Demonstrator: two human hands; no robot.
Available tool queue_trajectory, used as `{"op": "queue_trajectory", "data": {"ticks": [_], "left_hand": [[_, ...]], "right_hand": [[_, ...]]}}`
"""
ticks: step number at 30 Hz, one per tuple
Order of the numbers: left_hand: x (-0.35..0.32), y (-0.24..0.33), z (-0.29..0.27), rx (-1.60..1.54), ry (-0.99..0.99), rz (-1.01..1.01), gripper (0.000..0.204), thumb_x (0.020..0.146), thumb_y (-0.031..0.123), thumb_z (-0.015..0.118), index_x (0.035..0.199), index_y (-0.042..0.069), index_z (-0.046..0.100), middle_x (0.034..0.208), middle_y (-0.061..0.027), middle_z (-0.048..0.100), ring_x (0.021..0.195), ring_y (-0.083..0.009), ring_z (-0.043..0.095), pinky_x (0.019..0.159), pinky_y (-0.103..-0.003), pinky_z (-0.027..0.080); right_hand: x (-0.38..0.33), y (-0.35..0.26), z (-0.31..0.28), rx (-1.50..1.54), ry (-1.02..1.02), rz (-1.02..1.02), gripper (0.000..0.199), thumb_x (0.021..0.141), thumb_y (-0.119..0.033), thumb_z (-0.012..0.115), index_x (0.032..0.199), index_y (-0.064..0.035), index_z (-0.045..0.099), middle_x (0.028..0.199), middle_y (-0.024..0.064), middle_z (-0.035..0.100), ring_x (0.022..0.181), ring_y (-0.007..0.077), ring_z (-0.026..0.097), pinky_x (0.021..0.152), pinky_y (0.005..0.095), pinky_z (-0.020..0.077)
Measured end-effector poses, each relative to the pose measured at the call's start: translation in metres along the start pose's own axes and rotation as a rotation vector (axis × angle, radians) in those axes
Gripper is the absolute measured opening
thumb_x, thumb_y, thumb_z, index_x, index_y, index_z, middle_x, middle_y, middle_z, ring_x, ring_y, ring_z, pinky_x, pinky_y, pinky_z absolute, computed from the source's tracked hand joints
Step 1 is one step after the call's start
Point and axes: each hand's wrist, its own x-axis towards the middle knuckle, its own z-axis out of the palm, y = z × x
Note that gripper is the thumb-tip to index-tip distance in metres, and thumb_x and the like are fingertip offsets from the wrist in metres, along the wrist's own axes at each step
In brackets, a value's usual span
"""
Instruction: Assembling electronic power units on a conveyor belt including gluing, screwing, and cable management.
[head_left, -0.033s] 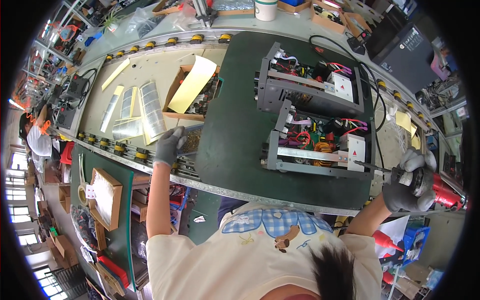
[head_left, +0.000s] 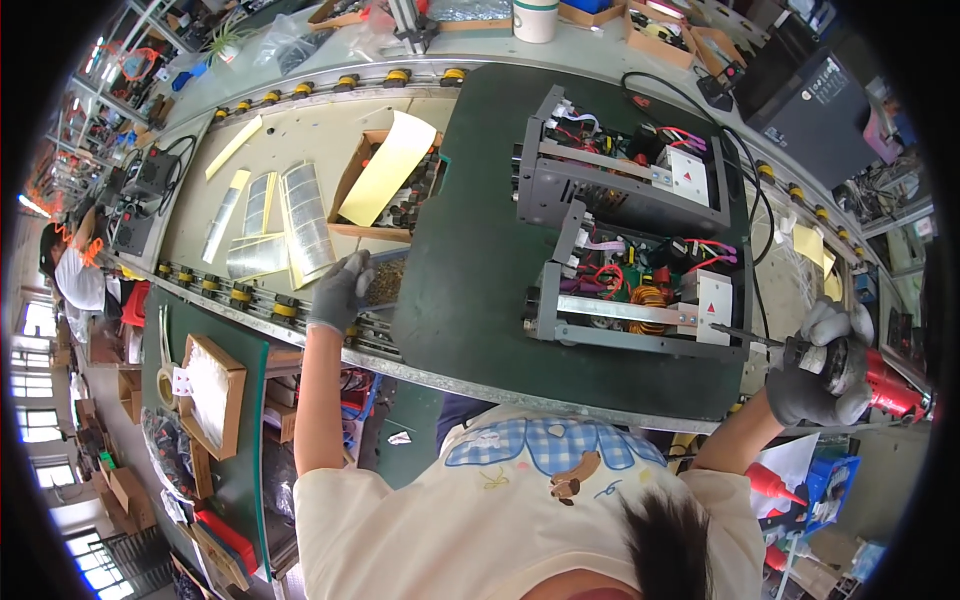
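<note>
My gloved left hand (head_left: 342, 292) is at the edge of a small tray of tiny brownish parts (head_left: 386, 280), left of the dark green board (head_left: 460, 300). Its fingers are drawn together; anything between them is too small to make out. At the right, my gloved right hand (head_left: 815, 385) grips a red and black power screwdriver (head_left: 890, 385). The long bit (head_left: 748, 334) points left, its tip by the white plate (head_left: 714, 308) of the nearer grey metal chassis (head_left: 630, 335). A second open chassis (head_left: 620, 185) lies behind it, with wires and circuit parts inside both.
Left of the board lie silvery sheets (head_left: 305, 215) and a cardboard box of dark parts (head_left: 345, 218) under a yellow paper strip (head_left: 390, 165). A black cable (head_left: 735, 140) loops behind the chassis. Rollers (head_left: 240, 295) line the bench edge. A person (head_left: 82, 280) is far left.
</note>
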Motion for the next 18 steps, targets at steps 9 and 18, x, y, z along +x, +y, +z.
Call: {"op": "queue_trajectory", "data": {"ticks": [9, 18], "left_hand": [[-0.025, 0.026, 0.027, -0.626, -0.192, -0.167, 0.044, 0.097, 0.025, 0.042, 0.125, -0.009, 0.041, 0.128, -0.0236, 0.048, 0.115, -0.0308, 0.052, 0.093, -0.034, 0.050], [-0.063, 0.112, 0.153, 0.225, -0.363, 0.004, 0.034, 0.095, 0.028, 0.049, 0.111, -0.001, 0.058, 0.068, 0.0049, 0.042, 0.054, -0.0042, 0.032, 0.050, -0.018, 0.027]], "right_hand": [[0.000, 0.003, -0.010, 0.033, -0.004, 0.076, 0.076, 0.083, -0.062, 0.040, 0.118, 0.0042, 0.054, 0.065, 0.0051, 0.047, 0.056, 0.0153, 0.035, 0.057, 0.0302, 0.0292], [0.001, 0.022, -0.020, 0.042, 0.072, 0.203, 0.071, 0.080, -0.060, 0.051, 0.121, -0.0013, 0.053, 0.081, 0.0079, 0.056, 0.075, 0.0190, 0.048, 0.075, 0.0351, 0.0376]]}}
